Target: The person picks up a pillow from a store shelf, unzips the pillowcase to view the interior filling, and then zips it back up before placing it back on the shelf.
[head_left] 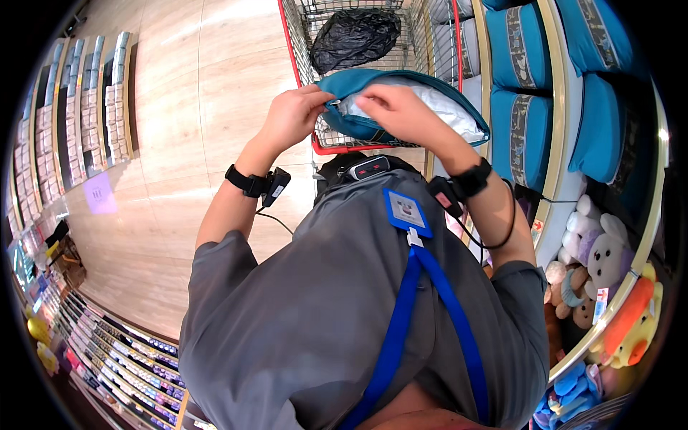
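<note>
A teal cushion cover (355,129) with its zip undone lies across the near end of a shopping cart (330,150), and a white inner cushion (443,110) shows through the gap. My left hand (298,115) pinches the cover's corner beside the metal zip slider (334,102). Over the opening is my right hand (398,113), its fingers curled close to the white filling; whether they grip anything is hard to tell. Further inside the cart sits a crumpled black plastic bag (355,40).
Shelves at the right hold teal cushions (518,140), with plush toys (607,252) lower down. Shelves of small packages (115,107) stand at the far left beyond the wood-look floor (236,64). A cable (505,242) hangs from my right wrist.
</note>
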`<state>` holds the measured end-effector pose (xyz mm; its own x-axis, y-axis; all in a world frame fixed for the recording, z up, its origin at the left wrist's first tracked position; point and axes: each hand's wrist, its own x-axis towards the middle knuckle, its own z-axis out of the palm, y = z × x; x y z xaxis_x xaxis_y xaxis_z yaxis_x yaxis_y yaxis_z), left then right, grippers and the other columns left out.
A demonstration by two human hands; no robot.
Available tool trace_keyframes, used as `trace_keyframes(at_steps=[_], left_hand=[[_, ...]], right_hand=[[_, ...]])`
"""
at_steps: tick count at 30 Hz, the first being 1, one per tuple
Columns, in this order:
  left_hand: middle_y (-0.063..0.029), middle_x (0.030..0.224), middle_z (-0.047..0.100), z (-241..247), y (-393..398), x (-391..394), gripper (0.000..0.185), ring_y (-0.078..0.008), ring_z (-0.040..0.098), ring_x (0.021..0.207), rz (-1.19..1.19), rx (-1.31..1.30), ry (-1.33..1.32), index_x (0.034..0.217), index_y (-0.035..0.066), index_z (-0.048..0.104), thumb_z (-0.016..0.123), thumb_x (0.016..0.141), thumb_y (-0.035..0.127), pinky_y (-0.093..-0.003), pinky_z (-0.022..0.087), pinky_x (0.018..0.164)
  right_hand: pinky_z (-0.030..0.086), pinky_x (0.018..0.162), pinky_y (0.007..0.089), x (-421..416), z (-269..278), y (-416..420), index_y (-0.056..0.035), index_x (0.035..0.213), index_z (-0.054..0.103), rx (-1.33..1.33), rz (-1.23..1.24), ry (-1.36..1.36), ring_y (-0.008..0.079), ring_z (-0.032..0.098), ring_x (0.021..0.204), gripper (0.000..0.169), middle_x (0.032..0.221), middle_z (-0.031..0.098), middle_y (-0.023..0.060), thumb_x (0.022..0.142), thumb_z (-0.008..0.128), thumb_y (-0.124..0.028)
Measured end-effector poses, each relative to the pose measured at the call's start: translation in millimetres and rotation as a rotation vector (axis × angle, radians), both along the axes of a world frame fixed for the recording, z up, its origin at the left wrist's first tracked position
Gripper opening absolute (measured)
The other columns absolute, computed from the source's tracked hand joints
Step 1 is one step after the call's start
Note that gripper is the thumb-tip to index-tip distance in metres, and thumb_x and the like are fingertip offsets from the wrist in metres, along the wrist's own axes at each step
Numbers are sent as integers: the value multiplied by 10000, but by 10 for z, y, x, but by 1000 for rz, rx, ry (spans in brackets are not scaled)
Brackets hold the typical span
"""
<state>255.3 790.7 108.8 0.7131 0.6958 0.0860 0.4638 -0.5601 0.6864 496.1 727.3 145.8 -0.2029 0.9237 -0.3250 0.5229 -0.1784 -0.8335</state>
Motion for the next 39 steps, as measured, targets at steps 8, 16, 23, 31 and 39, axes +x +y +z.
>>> trace_keyframes(at_steps=[8,16,23,31,39], left_hand=[[-64,843,671,-48,-147,-88,122,-312,663,770,3,104,88,951,102,721,697,835,127,-420,532,668],[-68,818,693,-178,-151,-203,132,-283,656,768,-171,187,175,948,73,712,716,843,154,-384,489,703],[-63,876,726,-279,-117,-388,130,-261,658,751,-118,253,113,953,69,737,723,844,138,-371,478,702],[-87,838,701,-330,-40,-487,98,-297,646,749,-73,245,172,946,58,714,701,869,117,-394,488,695],[-120,842,669,-415,-64,-366,93,-346,638,772,-9,122,59,929,41,675,703,864,102,-426,512,689]], right_hand=[[460,581,282,-426,-313,153,15,911,653,4,68,107,98,559,647,230,715,647,40,962,673,-208],[466,572,299,-491,-571,69,8,869,634,3,73,30,110,557,610,147,670,630,64,899,662,-132],[542,661,423,-731,-668,144,-26,802,645,60,31,-32,364,683,728,154,762,692,181,828,666,-177],[549,688,431,-891,-812,269,-17,815,674,70,-31,-23,371,689,756,175,788,697,196,845,653,-189],[480,545,291,-760,-788,303,11,815,644,-309,25,153,130,614,567,312,682,654,59,972,604,-255]])
